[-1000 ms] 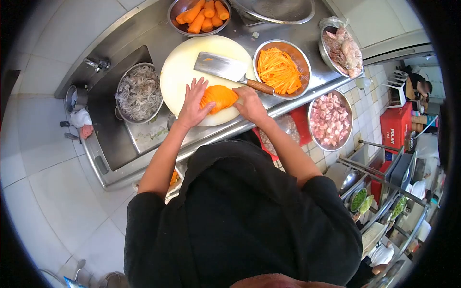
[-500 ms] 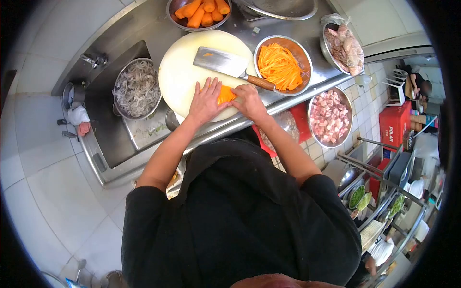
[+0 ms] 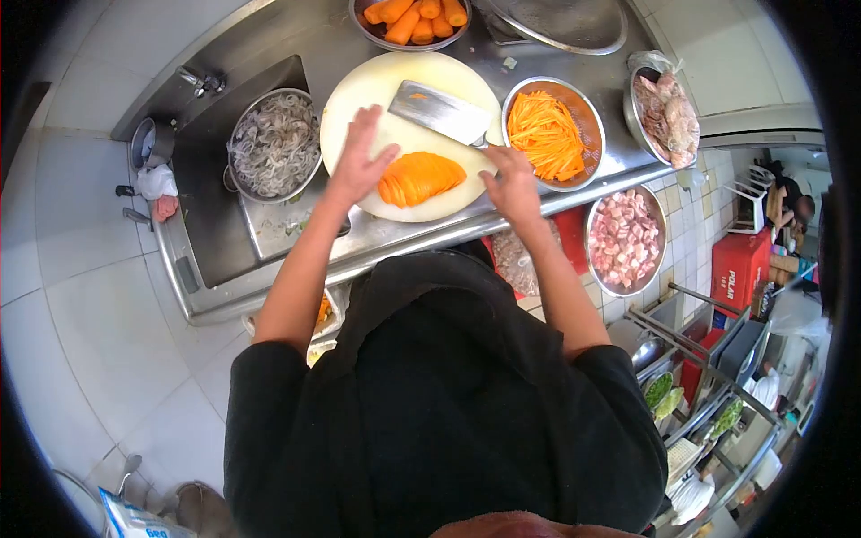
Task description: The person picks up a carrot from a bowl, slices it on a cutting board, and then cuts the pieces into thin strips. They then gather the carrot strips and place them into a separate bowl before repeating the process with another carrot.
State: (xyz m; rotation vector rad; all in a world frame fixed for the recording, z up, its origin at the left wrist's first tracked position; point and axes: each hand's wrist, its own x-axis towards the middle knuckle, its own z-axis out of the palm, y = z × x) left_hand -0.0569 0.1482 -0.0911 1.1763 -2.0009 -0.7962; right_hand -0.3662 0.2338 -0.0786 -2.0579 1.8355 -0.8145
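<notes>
1. One heap of carrot slices (image 3: 421, 179), fanned on the near part of a round white board (image 3: 359, 94).
2. Left grip (image 3: 360, 163) released, fingers spread, just beside the slices.
3. Right grip (image 3: 514, 184) over the handle of a wide knife (image 3: 439, 112) lying flat; cannot tell whether clenched.
4. Bowl of carrot strips (image 3: 590, 143) right of the board.

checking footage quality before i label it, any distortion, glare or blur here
Head view: wide-lens distortion curves the seams of the large pale tiles and black rounds off the corners; head view: bright sheen on the silver rectangular cleaver blade; head view: far background at right soft, though white lettering on the red cooler is readable.
</notes>
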